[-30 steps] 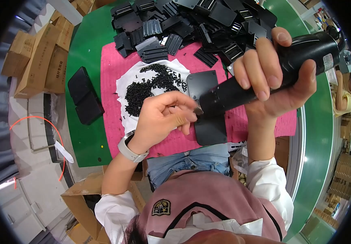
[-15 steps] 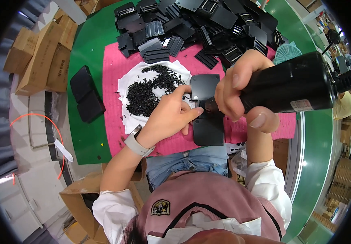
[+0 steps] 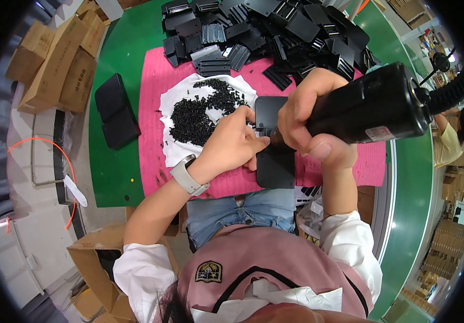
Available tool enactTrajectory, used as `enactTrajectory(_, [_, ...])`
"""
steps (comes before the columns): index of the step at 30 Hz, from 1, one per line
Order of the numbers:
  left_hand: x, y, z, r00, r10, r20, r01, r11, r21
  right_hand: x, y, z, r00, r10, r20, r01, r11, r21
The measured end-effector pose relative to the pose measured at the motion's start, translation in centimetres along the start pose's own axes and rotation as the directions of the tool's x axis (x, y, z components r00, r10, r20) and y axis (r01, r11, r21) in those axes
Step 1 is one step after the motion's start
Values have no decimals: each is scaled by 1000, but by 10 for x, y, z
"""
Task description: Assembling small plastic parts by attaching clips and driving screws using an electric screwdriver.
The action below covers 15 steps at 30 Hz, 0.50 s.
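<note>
My right hand (image 3: 313, 113) is wrapped around a thick black electric screwdriver (image 3: 369, 102), held nearly level. Its front end points left, down to the middle of a black hinged plate (image 3: 275, 171) lying on the pink mat (image 3: 152, 86). At that plate's left edge, my left hand (image 3: 227, 144) grips with curled fingers, the thumb close to the screwdriver's front end. The tip and any screw under it are hidden by my fingers. Beside the left hand, many small black screws (image 3: 189, 123) lie heaped on a white cloth (image 3: 174, 155).
A large pile of black hinged plates (image 3: 296, 27) fills the far side of the green table (image 3: 108, 183). Another black folded piece (image 3: 118, 110) lies at the left. Cardboard boxes (image 3: 60, 64) stand beyond the left edge. A black cable (image 3: 450, 91) trails from the screwdriver's rear.
The screwdriver and my right hand have shifted slightly left, its front end closer to the plate's middle. My left hand stays at the plate's edge. The whole view has shifted a little.
</note>
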<state>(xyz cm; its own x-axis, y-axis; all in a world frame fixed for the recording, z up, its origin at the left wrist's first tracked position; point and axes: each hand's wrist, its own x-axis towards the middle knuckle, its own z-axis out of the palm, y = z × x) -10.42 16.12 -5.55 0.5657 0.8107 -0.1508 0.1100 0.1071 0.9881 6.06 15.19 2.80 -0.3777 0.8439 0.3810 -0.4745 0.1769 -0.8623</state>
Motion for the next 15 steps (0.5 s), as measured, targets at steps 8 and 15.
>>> enactTrajectory(8, [-1,8,1,997,-78,1,78,997,-7,-2,-2,-5,999,-13,-44,7,992,-123])
enactTrajectory(15, [1,-6,3,1000,-15,1,15,998,-56,2,3,0,992,-88,93,96,992,-79])
